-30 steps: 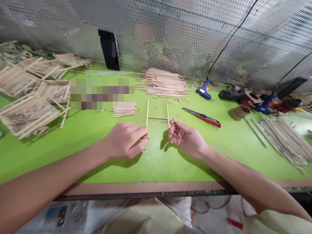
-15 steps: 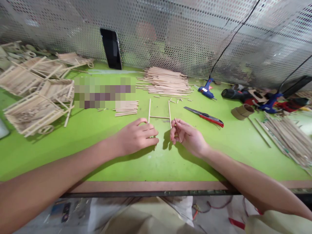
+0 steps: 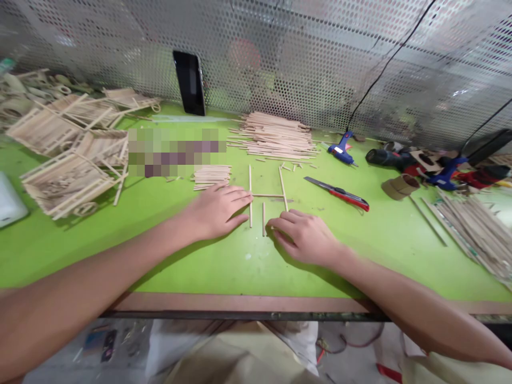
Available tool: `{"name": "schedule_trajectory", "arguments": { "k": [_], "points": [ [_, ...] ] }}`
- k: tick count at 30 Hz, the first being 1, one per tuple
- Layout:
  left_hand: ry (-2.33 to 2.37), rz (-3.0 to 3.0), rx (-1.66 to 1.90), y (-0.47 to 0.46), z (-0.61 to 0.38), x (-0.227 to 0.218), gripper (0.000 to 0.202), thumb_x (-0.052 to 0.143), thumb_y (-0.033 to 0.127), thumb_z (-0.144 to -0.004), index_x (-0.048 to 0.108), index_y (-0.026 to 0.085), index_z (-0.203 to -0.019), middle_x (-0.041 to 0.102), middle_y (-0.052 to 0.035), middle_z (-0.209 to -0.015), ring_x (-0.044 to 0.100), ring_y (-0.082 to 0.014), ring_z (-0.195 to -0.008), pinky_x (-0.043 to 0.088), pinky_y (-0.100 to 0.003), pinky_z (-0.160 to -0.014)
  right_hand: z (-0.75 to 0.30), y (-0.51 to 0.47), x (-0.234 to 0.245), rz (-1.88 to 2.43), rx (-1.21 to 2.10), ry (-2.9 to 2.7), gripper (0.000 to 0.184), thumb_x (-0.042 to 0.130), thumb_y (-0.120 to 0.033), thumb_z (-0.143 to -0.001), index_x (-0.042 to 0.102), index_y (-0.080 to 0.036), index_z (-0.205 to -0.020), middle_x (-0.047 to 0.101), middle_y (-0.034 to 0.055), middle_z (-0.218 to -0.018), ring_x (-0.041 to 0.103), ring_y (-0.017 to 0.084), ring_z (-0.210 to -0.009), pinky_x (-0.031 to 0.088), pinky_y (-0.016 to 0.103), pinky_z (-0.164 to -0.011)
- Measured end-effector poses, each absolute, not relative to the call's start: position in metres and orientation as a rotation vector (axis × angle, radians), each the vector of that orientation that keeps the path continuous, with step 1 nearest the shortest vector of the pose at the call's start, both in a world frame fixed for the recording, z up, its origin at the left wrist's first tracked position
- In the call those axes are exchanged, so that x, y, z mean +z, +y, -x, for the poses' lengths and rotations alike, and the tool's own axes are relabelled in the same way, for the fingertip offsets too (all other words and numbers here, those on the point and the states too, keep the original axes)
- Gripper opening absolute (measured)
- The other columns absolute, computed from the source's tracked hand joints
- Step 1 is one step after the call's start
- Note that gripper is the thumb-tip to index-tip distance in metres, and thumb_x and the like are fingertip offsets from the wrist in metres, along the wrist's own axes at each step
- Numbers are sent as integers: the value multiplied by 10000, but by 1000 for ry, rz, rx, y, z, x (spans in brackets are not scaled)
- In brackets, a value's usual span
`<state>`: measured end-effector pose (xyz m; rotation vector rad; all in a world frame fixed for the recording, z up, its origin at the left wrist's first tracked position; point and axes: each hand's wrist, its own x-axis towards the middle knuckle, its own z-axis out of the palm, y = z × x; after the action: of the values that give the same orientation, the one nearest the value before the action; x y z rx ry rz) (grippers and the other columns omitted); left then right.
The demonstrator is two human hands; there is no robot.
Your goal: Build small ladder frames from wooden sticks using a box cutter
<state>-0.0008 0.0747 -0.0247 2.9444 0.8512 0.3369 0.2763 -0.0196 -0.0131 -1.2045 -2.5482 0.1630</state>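
Currently, just one crossbar (image 3: pixel 269 195) is spanning btwn the left stick (image 3: pixel 250 178) and the right stick (image 3: pixel 282 186), forming an H at ctr frame on the green table (image 3: pixel 224 272). The view isn't showing whether those joints are glued. A short stick (image 3: pixel 263 218) is lying loose below the bar, apart from both long sides, so that pc. is looking unjoined & the H's lower end is lacking a bar.

Your L hand (image 3: pixel 218 212) is lying open, palm down, fingertips touching the left stick near the bar. Your R hand (image 3: pixel 308 237) is resting curled by the right stick's lower end; can't tell if it's gripping anything.

Farther out, spare short sticks (image 3: pixel 212 175) are lying left of ctr & a long-stick pile (image 3: pixel 278 136) at upper ctr, so stock's remaining. Right of ctr, the cutter (image 3: pixel 340 194) is lying blade out; upper right, the glue gun (image 3: pixel 341 149) is sitting unheld.
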Motion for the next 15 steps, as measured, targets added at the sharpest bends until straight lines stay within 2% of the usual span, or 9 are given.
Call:
{"name": "schedule_trajectory", "arguments": {
  "k": [4,10,15],
  "points": [
    [766,-2956,345,68,-1,-23,507,465,462,-1138,704,148,-1457,738,-161,-1446,701,-306,-1345,532,-552,-1188,-276,-21,-12,1233,77,-2590,318,474,-210,-1066,779,-180,-1149,741,60,-894,615,186,-739,354,331,-639],
    [553,-2953,426,61,-5,-24,389,510,305,-1119,728,156,-1405,785,-123,-1367,727,-280,-1282,567,-502,-1130,-277,-17,-14,1127,59,-2645,390,431,-264,-1138,750,-128,-1314,761,84,-896,669,213,-812,447,356,-763],
    [471,-2933,480,59,-6,-27,369,505,291,-1126,736,161,-1383,793,-110,-1353,737,-275,-1256,576,-476,-1095,-278,-17,-17,1104,36,-2648,381,439,-270,-1152,736,-123,-1340,767,82,-911,696,218,-833,450,366,-782]
  ]
}}
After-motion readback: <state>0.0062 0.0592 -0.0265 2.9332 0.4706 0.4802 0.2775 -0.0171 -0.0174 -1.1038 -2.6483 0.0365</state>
